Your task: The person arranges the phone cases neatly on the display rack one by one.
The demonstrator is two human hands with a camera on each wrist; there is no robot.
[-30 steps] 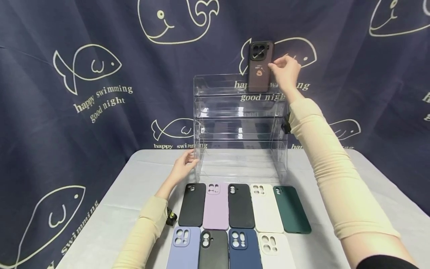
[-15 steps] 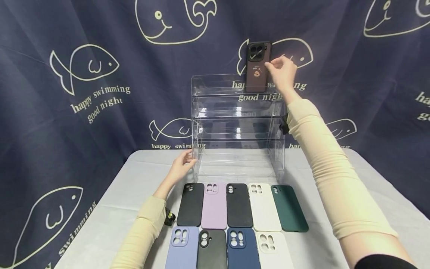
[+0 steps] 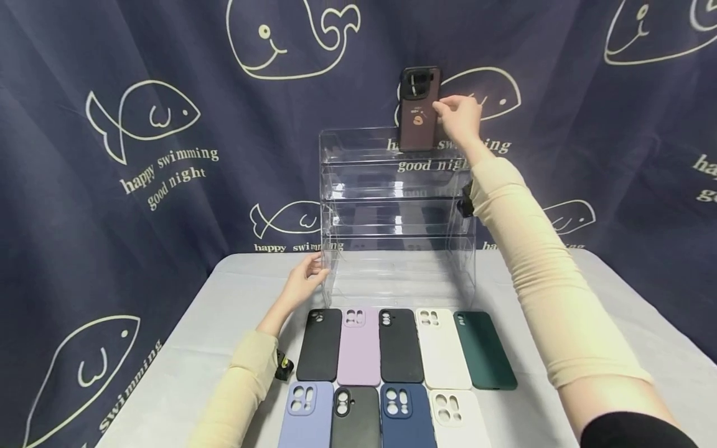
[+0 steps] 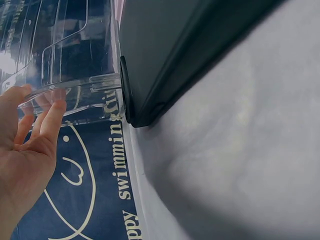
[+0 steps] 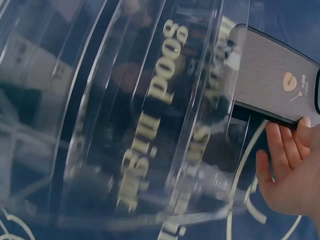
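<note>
My right hand pinches the right edge of a dark brown-purple phone case with a black camera surround. The case stands upright with its lower end behind the top tier's clear front, as the right wrist view also shows on this phone case. My left hand grips the left side of a clear tiered display rack. In the left wrist view, the thumb and fingers of that hand lie on both sides of the rack's edge.
Several phone cases lie in two rows before the rack, among them a purple case, a white case, a green case and a navy case. Behind the grey-white tabletop hangs a dark blue fish-print curtain.
My right hand has shifted left along the rack's top tier with the upright phone case. My left hand keeps its grip on the rack's side.
</note>
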